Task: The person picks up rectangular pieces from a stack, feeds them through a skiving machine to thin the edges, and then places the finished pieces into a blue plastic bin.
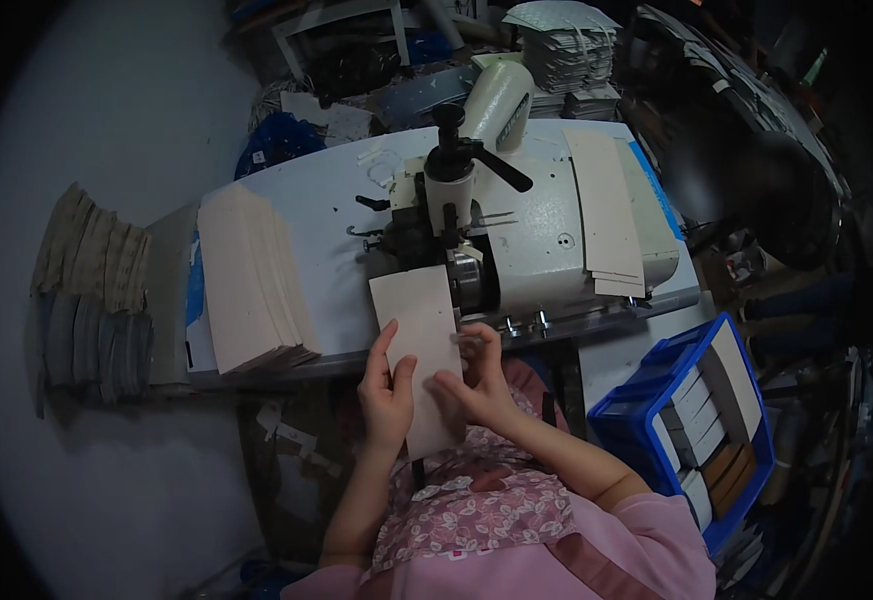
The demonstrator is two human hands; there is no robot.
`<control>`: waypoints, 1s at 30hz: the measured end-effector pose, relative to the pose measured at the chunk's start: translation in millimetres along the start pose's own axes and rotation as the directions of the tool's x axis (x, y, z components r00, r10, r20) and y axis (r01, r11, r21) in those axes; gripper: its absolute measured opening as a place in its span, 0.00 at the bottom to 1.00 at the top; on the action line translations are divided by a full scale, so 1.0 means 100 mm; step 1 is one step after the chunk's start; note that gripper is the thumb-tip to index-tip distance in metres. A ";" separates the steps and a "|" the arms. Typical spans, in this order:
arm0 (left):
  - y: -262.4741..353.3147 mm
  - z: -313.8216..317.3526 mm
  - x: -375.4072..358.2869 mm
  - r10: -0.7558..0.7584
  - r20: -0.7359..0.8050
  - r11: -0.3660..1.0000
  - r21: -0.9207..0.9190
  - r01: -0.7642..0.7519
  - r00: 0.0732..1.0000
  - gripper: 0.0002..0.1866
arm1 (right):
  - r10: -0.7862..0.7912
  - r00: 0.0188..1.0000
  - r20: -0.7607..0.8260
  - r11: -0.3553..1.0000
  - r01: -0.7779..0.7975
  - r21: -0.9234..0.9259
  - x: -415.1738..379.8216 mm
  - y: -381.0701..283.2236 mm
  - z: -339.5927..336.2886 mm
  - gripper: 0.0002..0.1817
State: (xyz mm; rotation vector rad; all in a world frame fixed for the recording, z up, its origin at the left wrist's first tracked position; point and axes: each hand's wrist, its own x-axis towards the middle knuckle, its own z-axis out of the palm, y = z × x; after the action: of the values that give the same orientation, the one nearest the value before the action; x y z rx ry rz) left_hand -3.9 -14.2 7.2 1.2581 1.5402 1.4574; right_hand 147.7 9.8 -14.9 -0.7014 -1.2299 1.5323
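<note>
A pale, flat rectangular piece [419, 350], perhaps board or leather, slants down from the machine towards my lap. Its far end lies at the round metal wheel [468, 278] of a white bench machine [450, 185]. My left hand [389, 395] holds the left edge, with thumb and fingers along it. On the opposite edge my right hand [482, 378] grips the piece, thumb on top and fingers bent beside it. The undersides of both grips are hidden.
Pale pieces are stacked [247, 280] left on the white table [332, 190]. More pale strips [605, 210] lie on the machine's right side. A blue crate [682, 440] with white and brown pieces stands at lower right. Grey bundles [97, 300] sit far left.
</note>
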 end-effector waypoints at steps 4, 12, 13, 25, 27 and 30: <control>0.00 0.04 0.01 -0.047 -0.018 0.998 0.030 0.048 0.999 0.22 | 0.006 0.996 -0.093 0.993 -0.017 -0.117 0.22 0.04 0.09 0.17; -0.01 0.14 0.16 -0.062 -0.002 0.993 0.101 0.062 0.998 0.20 | 0.037 0.979 -0.202 0.974 -0.081 -0.213 0.35 -0.01 0.11 0.11; -0.03 0.17 0.18 -0.038 0.008 0.995 0.090 0.037 0.999 0.20 | 0.075 0.977 -0.197 0.967 -0.119 -0.223 0.34 -0.03 0.08 0.11; 0.54 0.50 0.47 0.277 0.221 0.953 0.058 -0.296 0.935 0.20 | -0.221 0.816 -0.535 0.951 0.057 -0.305 0.21 -0.51 -1.03 0.11; 0.64 0.02 0.75 0.427 0.039 0.856 0.305 -0.417 0.904 0.17 | -0.023 0.847 -0.532 0.990 0.093 0.106 0.32 -0.87 -1.30 0.12; 0.52 -0.93 1.32 0.413 -0.110 0.725 0.641 -0.253 0.904 0.18 | -0.054 0.997 -0.058 0.597 0.079 0.799 0.42 -1.05 -1.99 0.13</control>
State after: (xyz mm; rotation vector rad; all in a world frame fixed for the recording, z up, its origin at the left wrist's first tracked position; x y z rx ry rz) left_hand -121.8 73.1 92.2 1.8773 2.1606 1.4102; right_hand 345.5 116.9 27.2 -0.0554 -0.4037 1.7818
